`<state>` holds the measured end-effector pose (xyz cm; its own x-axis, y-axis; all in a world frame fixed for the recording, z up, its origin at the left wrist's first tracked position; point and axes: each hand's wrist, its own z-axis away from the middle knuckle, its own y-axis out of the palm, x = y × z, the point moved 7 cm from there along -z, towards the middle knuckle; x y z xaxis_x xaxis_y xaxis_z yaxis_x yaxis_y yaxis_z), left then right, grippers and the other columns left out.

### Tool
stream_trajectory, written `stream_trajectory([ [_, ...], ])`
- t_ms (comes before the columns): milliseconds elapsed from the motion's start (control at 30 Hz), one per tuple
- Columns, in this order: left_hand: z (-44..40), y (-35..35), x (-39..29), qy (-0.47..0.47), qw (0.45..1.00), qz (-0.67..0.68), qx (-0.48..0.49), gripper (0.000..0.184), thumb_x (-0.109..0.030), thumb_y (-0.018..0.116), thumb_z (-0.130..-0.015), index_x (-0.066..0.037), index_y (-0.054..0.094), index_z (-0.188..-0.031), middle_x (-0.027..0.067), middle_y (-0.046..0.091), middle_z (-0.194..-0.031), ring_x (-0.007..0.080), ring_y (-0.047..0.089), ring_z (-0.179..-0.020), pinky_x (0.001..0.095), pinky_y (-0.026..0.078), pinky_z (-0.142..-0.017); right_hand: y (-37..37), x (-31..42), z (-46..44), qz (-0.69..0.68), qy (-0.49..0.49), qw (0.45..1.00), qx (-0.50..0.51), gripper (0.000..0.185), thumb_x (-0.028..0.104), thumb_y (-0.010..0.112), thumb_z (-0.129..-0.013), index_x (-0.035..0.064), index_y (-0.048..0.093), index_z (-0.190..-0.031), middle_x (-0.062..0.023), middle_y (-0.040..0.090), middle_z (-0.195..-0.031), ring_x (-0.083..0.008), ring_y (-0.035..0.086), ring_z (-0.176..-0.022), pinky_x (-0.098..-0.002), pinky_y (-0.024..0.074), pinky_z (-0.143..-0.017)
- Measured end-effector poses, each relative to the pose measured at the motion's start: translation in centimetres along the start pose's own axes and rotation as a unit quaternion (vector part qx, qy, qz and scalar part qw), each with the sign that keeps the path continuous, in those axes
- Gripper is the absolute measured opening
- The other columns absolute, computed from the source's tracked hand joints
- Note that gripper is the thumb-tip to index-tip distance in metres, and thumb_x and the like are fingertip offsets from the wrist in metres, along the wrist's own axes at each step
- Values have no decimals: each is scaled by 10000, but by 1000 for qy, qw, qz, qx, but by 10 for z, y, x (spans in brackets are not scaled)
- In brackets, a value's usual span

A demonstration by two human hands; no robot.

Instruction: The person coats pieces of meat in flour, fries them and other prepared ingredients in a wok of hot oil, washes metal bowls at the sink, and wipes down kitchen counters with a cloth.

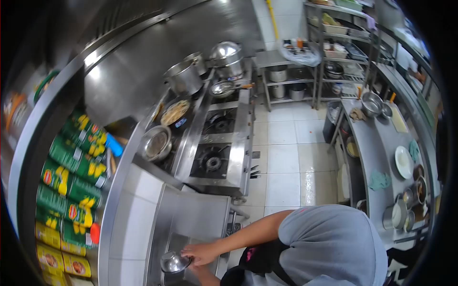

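Note:
A small shiny metal bowl [175,262] is over a steel sink basin [177,242] at the bottom of the view. At its right-hand rim is my right hand [202,252], with bent fingers closed on the edge. My left hand [202,274] lies just below, close to the same rim. Its fingers are mostly hidden, so its grip does not show. A grey sleeve [305,229] and a black apron [260,260] fill the lower part. What the bowl contains cannot be made out.
Beyond the basin stands a steel stove [234,143] with a large pot [183,78], a pan of food [175,112] and a metal bowl [155,144]. Green cans [71,174] fill a left shelf. A steel worktable [365,138] holds a white plate [404,162].

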<state>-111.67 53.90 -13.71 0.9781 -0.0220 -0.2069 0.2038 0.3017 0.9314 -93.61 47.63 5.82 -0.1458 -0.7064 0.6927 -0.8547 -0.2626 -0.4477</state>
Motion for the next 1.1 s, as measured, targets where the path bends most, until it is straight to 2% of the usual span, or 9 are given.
stream_trajectory([
  [67, -3, 5, 16, -101, 987, 107, 65, 602, -119, 591, -930, -128, 332, -1473, 163, 511, -1379, 276, 606, -999, 387, 549, -696, -40, -15, 69, 43, 103, 994, 19, 599, 235, 685, -784, 24, 503, -1314, -224, 531, -1263, -398, 506, -1196, -465, 426, -1022],
  [233, 34, 17, 59, 82, 969, -228, -49, 552, -117, 604, -901, -84, 401, -1414, 177, 535, -1347, 296, 606, -1024, 399, 533, -758, -160, -60, 279, 72, 292, 952, -56, 427, 279, 671, -790, 40, 611, -1139, -196, 648, -1105, -384, 584, -1101, -463, 469, -957],
  [433, 79, 50, 139, 132, 875, -462, -57, 502, -116, 620, -866, -32, 484, -1342, 195, 563, -1309, 320, 606, -1054, 414, 515, -832, -256, -47, 504, 62, 602, 780, -163, 468, 366, 681, -819, 84, 620, -1188, -186, 674, -1105, -319, 674, -924, -428, 561, -772],
  [600, 81, 89, 258, 107, 827, -551, 35, 476, -115, 630, -843, 2, 539, -1295, 206, 583, -1283, 336, 605, -1074, 424, 502, -882, -286, -12, 517, -128, 616, 730, -267, 563, 435, 715, -847, 94, 568, -1271, -141, 666, -1109, -225, 639, -959, -358, 575, -701],
  [667, 92, 134, 342, 240, 514, -789, 236, 493, -13, 602, -837, 13, 508, -1321, 241, 583, -1280, 390, 574, -1139, 463, 447, -988, -292, -19, 506, -189, 572, 743, -291, 678, 486, 730, -837, 94, 501, -1341, -140, 650, -1132, -218, 631, -976, -353, 591, -673],
  [800, 133, 182, 520, 120, 477, -762, 421, 502, 39, 592, -802, 30, 520, -1298, 259, 598, -1236, 397, 578, -1143, 429, 419, -1013, -334, -8, 488, -199, 533, 716, -406, 855, 583, 756, -767, 82, 443, -1385, -166, 598, -1252, -259, 629, -1026, -391, 597, -641],
  [900, 162, 200, 621, 109, 414, -742, 516, 493, 12, 604, -813, 20, 532, -1300, 242, 631, -1176, 368, 624, -1060, 419, 471, -941, -384, -4, 515, -111, 523, 666, -521, 770, 450, 774, -760, 97, 487, -1381, -156, 650, -1156, -254, 665, -960, -383, 598, -633],
  [1000, 176, 197, 714, -85, 454, -677, 572, 447, -162, 593, -949, 19, 501, -1347, 177, 645, -1143, 239, 641, -962, 366, 542, -782, -414, -49, 617, -4, 540, 570, -619, 421, 160, 683, -715, 48, 682, -1121, -139, 702, -899, -219, 699, -835, -328, 569, -621],
  [1100, 202, 208, 777, -333, 493, -626, 504, 448, -216, 545, -997, -5, 470, -1385, 154, 650, -1129, 209, 640, -936, 337, 571, -689, -436, 1, 674, -179, 465, 428, -754, 303, 90, 646, -744, 23, 683, -1036, -82, 649, -764, -173, 585, -570, -347, 465, -467],
])
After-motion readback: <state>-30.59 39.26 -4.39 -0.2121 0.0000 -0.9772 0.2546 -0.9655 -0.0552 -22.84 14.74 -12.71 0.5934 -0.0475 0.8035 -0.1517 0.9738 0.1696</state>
